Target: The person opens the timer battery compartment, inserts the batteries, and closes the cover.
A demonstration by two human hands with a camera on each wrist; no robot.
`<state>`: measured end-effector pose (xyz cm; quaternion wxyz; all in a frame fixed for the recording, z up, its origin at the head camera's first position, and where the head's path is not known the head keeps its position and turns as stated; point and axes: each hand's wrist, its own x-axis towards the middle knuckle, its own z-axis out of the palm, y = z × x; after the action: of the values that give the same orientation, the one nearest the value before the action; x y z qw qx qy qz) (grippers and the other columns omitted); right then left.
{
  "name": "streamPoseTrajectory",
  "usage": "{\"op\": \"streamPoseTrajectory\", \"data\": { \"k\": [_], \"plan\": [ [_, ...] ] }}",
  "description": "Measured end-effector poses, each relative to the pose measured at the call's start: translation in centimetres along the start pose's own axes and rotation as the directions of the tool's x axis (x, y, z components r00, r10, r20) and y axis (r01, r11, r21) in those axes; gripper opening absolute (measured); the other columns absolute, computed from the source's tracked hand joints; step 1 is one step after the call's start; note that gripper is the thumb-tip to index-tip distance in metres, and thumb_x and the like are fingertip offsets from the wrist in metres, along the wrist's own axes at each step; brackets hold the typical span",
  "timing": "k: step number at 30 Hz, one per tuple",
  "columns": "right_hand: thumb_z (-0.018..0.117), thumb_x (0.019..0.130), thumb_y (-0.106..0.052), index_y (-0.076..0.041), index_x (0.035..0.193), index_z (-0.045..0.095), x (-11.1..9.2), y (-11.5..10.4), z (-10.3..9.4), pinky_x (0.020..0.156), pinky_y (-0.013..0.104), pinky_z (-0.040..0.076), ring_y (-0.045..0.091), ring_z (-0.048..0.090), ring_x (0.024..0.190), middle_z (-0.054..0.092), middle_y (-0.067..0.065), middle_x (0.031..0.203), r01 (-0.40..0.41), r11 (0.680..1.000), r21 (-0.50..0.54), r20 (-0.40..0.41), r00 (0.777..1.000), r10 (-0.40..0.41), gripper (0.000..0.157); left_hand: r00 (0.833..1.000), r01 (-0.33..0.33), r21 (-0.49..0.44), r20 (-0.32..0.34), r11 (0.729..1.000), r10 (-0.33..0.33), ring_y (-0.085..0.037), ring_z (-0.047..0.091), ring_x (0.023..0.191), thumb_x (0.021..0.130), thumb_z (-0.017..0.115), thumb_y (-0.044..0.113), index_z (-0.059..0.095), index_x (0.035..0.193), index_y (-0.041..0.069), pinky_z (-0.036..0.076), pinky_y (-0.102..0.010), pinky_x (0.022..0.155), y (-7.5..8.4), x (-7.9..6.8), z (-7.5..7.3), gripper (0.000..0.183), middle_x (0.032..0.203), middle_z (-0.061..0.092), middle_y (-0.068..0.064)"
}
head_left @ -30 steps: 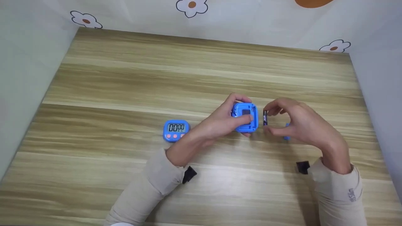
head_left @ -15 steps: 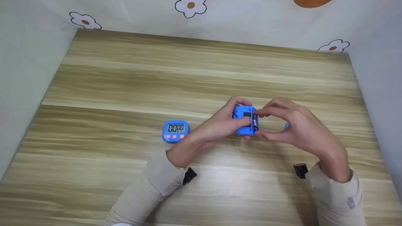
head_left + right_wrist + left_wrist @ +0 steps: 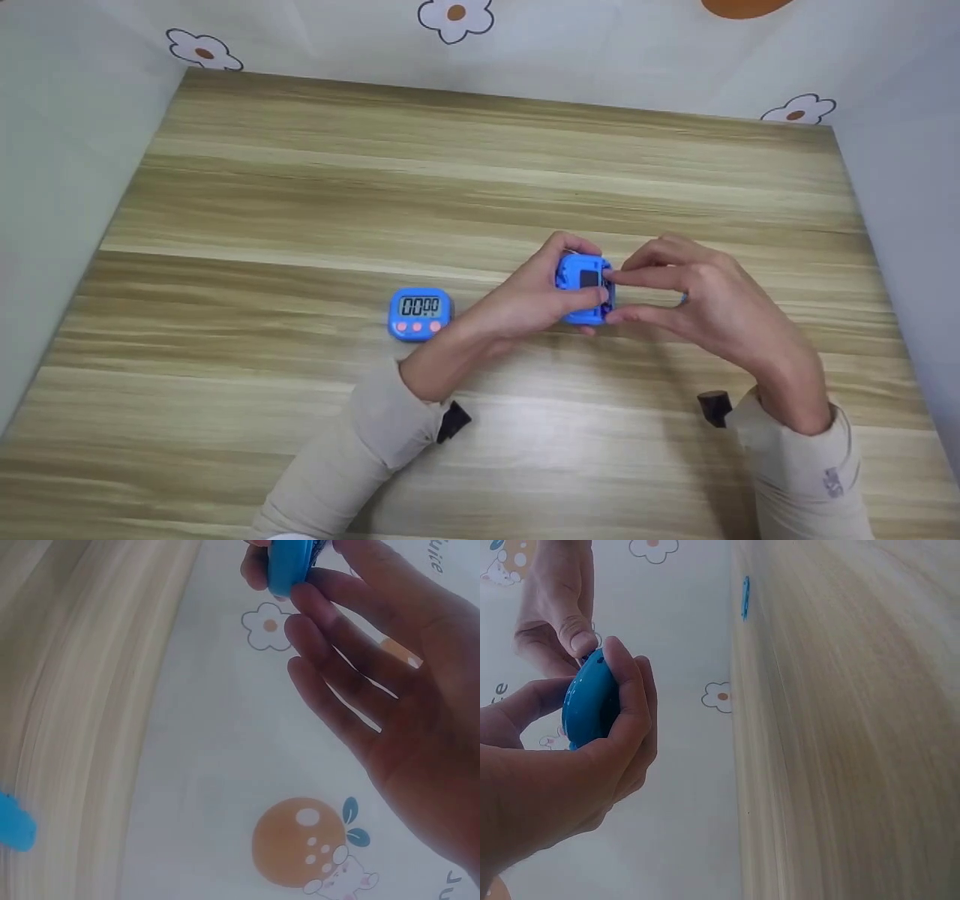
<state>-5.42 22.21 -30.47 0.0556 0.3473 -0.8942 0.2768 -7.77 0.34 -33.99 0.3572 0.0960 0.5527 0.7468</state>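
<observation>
Back side up, a blue digital timer (image 3: pixel 574 267) is held above the table in my left hand (image 3: pixel 521 300). The left thumb lies across the timer's back and reaches its right edge; in the left wrist view the fingers curl under the timer (image 3: pixel 585 705). A small dark battery (image 3: pixel 606 307) sits at the slot along that edge, mostly hidden by fingers. My right hand (image 3: pixel 720 315) pinches it end to end between thumb and forefinger. The right wrist view shows its other fingers spread beside the timer (image 3: pixel 289 566).
A second blue timer (image 3: pixel 420 306) lies face up left of my left forearm, its display reading 00 00. Behind my right hand a small blue plastic piece (image 3: pixel 745 598) lies on the wooden table (image 3: pixel 337 187). Flower-patterned sheeting (image 3: pixel 570 52) stands at the back.
My right hand has carried the battery left, from beside the timer to the slot at its edge. The left thumb has since shifted right onto that edge. The second timer has not moved.
</observation>
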Motion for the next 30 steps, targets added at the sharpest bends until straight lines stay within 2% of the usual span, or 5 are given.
{"op": "streamPoseTrajectory", "data": {
  "k": [4,10,18,25,30],
  "plan": [
    [0.088,0.073,-0.026,-0.014,0.110,0.073,0.12,-0.07,0.04,0.076,0.019,0.048,0.010,0.060,0.090,0.065,-0.008,0.104,-0.055,0.998,-0.007,-0.008,0.998,0.055,0.043,1.000,-0.011,0.027,-0.015,1.000,0.011,-0.028,0.061,0.097,0.093,0.066,0.004,0.040,0.130,0.014,0.054,-0.053,0.083,0.07,-0.04,0.06,0.047,0.123,0.049,-0.014],
    [0.085,0.074,-0.039,-0.017,0.127,0.062,0.03,-0.03,0.00,0.078,0.028,0.048,0.010,0.059,0.098,0.064,-0.009,0.115,-0.138,0.990,0.006,0.032,0.990,0.138,0.062,0.998,-0.051,0.080,-0.029,0.995,0.053,-0.027,0.060,0.098,0.089,0.068,0.000,0.044,0.126,0.015,0.055,-0.054,0.077,-0.04,-0.08,0.24,0.046,0.121,0.050,-0.013],
    [0.084,0.077,-0.034,-0.015,0.127,0.066,0.09,0.12,0.11,0.076,0.026,0.048,0.008,0.059,0.093,0.067,-0.008,0.106,-0.077,0.996,0.033,0.030,0.997,0.076,0.057,0.995,-0.099,0.090,-0.011,0.991,0.100,-0.025,0.061,0.091,0.087,0.072,0.003,0.042,0.124,0.011,0.055,-0.037,0.063,-0.20,-0.14,0.29,0.049,0.117,0.054,-0.014],
    [0.086,0.075,-0.027,-0.012,0.118,0.068,0.36,0.13,0.36,0.075,0.020,0.047,0.008,0.059,0.088,0.067,-0.010,0.104,-0.043,0.997,0.063,-0.002,0.999,0.043,0.049,0.994,-0.105,0.130,-0.028,0.986,0.110,-0.025,0.060,0.094,0.089,0.071,0.004,0.043,0.124,0.015,0.055,-0.040,0.064,-0.02,-0.32,0.32,0.047,0.118,0.052,-0.014],
    [0.085,0.077,-0.021,-0.010,0.112,0.067,0.41,0.20,0.45,0.078,0.022,0.049,0.009,0.060,0.089,0.067,-0.007,0.109,-0.042,0.994,0.101,-0.008,0.999,0.043,0.042,0.992,-0.120,0.131,-0.028,0.984,0.125,-0.024,0.061,0.092,0.090,0.069,0.003,0.042,0.125,0.014,0.054,-0.043,0.064,0.15,-0.40,0.48,0.045,0.117,0.053,-0.014]
  ]
}}
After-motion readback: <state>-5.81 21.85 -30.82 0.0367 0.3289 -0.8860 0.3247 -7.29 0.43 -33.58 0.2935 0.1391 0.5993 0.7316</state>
